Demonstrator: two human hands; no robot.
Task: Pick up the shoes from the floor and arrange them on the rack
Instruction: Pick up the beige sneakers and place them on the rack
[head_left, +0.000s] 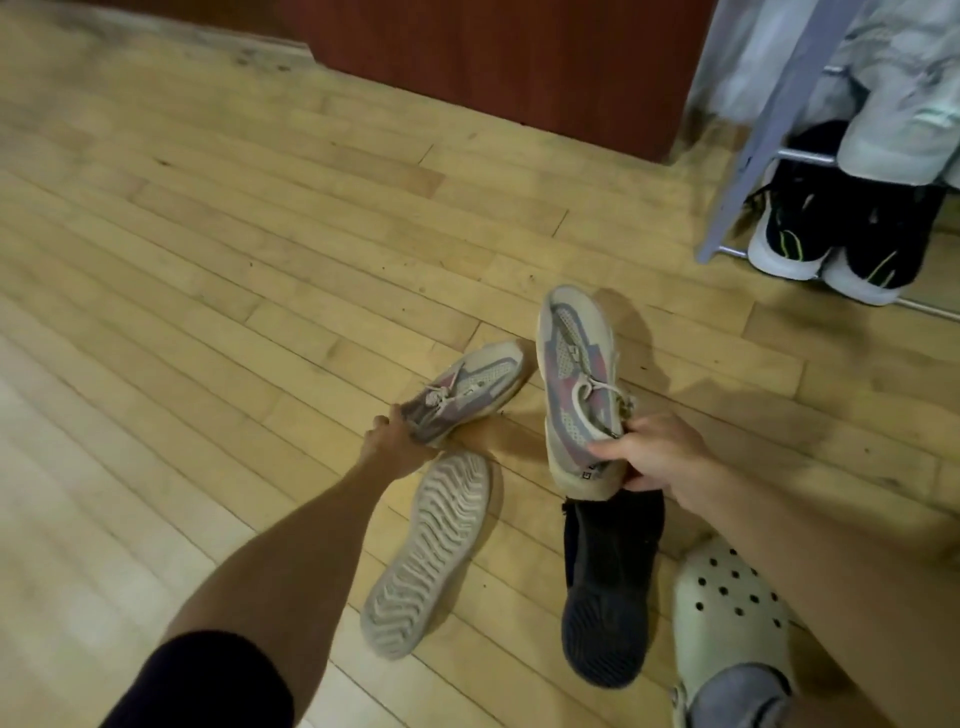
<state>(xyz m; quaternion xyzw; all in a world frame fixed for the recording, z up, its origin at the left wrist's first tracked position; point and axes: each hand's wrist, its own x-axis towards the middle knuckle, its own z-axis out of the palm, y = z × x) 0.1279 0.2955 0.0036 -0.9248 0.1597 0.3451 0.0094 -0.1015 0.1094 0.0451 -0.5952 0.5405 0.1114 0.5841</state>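
Left sneaker gripped by left hand, right sneaker by right hand; label illegible.

Pale wooden plank floor, scuffed and speckled, runs diagonally up to a dark red-brown wooden panel. Left of the panel lies a greyer, worn strip. Far from the panel, the boards gleam brightest.

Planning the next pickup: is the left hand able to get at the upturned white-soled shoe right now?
Probably not yet: the left hand is gripping the sneaker by its heel. The upturned shoe lies right beside it, uncovered.
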